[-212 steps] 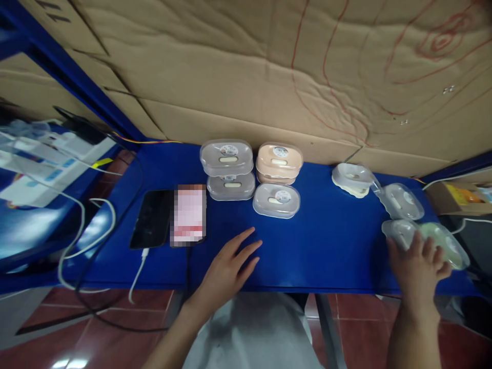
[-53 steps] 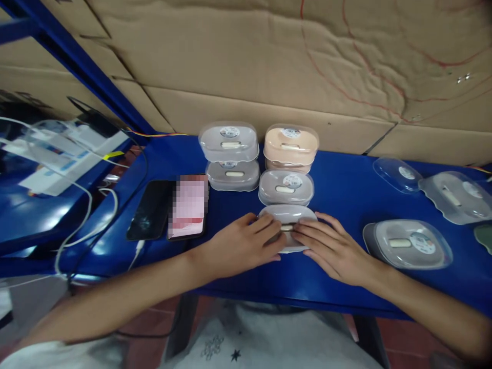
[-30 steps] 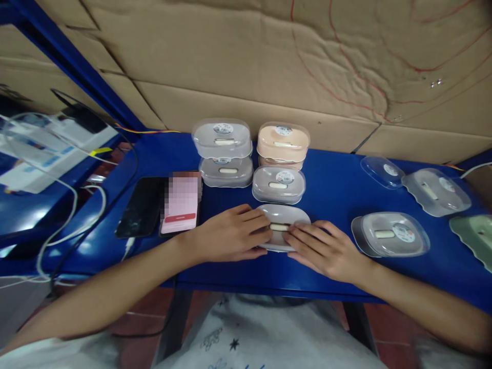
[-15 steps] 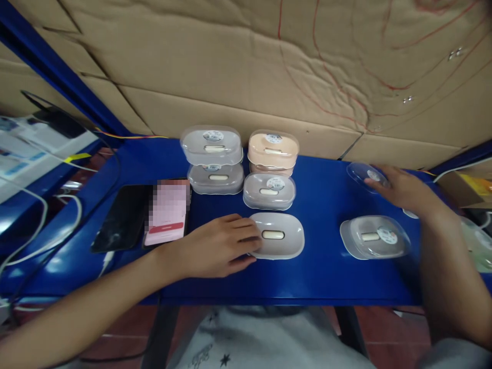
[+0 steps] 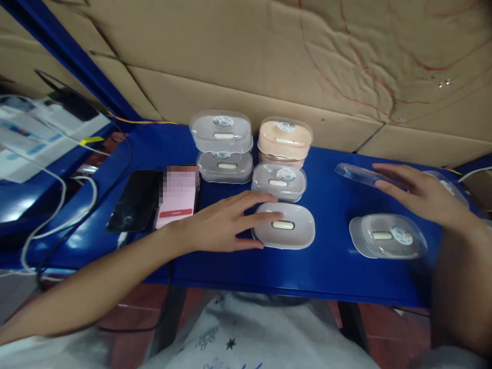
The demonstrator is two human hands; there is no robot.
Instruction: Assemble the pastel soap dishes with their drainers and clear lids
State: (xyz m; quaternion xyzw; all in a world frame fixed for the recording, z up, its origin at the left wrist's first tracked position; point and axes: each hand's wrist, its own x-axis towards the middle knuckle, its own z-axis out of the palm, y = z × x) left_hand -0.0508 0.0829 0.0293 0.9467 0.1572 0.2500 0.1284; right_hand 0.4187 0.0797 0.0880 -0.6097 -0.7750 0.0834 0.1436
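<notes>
My left hand (image 5: 246,225) rests with spread fingers on the left side of an uncovered pale grey oval dish (image 5: 300,233), one finger near its cream oblong piece (image 5: 283,225). Between the thumb and fingers of my right hand (image 5: 418,195) is a clear plastic lid (image 5: 361,175), tilted above the blue table. Below that hand sits a grey dish with a clear lid (image 5: 390,236), the lid offset to the right. Behind the uncovered dish stands a lidded grey box (image 5: 279,182).
Two stacked grey boxes (image 5: 222,133) and a peach box (image 5: 285,138) on another stand at the back by the cardboard wall. Two phones (image 5: 134,200) and cables lie left on the blue table (image 5: 238,271). Another clear lid (image 5: 448,187) is at the right.
The fingers of my left hand have spread further over the dish. My right hand has lifted the clear lid and tilted it. The whole view has shifted slightly.
</notes>
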